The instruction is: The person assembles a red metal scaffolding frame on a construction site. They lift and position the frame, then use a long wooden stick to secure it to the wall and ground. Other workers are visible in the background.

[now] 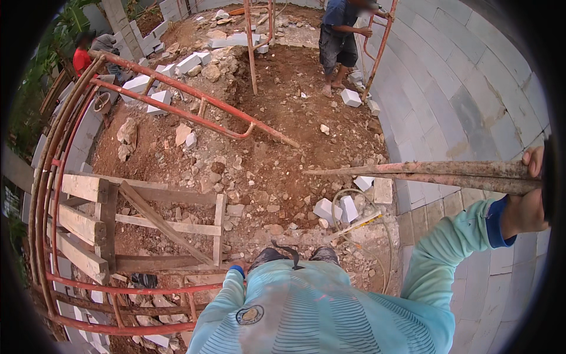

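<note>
At the far right my right hand [529,207] is closed around a pair of long rusty metal poles [413,171]. The poles lie side by side and run leftward above the ground, their far ends close together. Part of that hand is cut off by the dark rim. My left hand [238,265] is low beside my left hip, by the end of a red scaffold frame [147,289]. Only a small part of it shows past the blue cuff, so its fingers and anything in them are hidden.
A wooden trestle [168,194] stands at left, below a slanting red scaffold frame [194,94]. A grey block wall [460,76] rises at right. White blocks [339,209], rubble and a hose [386,253] lie ahead. One person [339,44] grips another frame; others are far left.
</note>
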A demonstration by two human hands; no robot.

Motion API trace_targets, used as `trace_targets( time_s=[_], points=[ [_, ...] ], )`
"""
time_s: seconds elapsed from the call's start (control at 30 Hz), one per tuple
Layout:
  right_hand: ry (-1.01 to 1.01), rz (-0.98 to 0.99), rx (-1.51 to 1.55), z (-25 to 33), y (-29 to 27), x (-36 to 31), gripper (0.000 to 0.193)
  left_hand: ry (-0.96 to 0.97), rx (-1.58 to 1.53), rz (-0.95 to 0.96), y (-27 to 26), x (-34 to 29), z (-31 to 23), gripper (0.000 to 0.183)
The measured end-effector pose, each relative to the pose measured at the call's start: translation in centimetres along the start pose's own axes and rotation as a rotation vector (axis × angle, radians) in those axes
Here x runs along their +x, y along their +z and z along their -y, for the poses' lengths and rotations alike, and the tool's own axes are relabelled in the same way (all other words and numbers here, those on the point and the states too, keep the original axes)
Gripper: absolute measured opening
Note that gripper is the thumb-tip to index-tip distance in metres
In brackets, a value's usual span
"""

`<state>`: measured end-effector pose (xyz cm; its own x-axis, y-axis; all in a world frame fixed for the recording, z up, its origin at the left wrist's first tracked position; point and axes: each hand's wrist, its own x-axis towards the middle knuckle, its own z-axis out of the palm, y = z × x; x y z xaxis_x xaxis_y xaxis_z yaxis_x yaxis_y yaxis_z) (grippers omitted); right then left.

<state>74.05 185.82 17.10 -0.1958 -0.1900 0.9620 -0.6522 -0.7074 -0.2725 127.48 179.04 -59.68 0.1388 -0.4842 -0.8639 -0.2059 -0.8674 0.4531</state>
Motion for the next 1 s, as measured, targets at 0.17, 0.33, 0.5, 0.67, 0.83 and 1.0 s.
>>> trace_targets(
  time_s=[0.17, 0.33, 0.5, 0.67, 0.83, 1.0],
  points=[
    [-0.144, -0.221, -0.215, -6.5, 10.7, 1.6, 0.049, -0.147, -0.357, -0.033, -1.0, 2.2, -8.8, 0.027],
    [0.019, -0.188, 0.001, -16.9, 13.1, 3.1, 0.031, -0.146, -0.445, -0.031, 2.4, 5.5, -12.5, 0.028],
    [-0.014, -0.204, 0.056, -29.9, 21.5, 3.4, 0.045, -0.329, -0.430, -0.093, 8.1, 7.9, -15.7, 0.029],
    [0.123, -0.097, 0.284, -47.7, 27.8, 3.7, 0.037, -0.342, -0.387, -0.157, 13.4, 8.6, -24.1, 0.029],
    [0.160, -0.097, 0.389, -57.7, 33.8, 9.9, 0.034, -0.092, -0.472, -0.182, 17.3, 9.7, -38.0, 0.029],
    [0.308, -0.047, 0.422, -62.7, 37.5, 14.5, 0.031, 0.368, -0.512, 0.041, 20.4, 12.1, -49.1, 0.021]
  ],
)
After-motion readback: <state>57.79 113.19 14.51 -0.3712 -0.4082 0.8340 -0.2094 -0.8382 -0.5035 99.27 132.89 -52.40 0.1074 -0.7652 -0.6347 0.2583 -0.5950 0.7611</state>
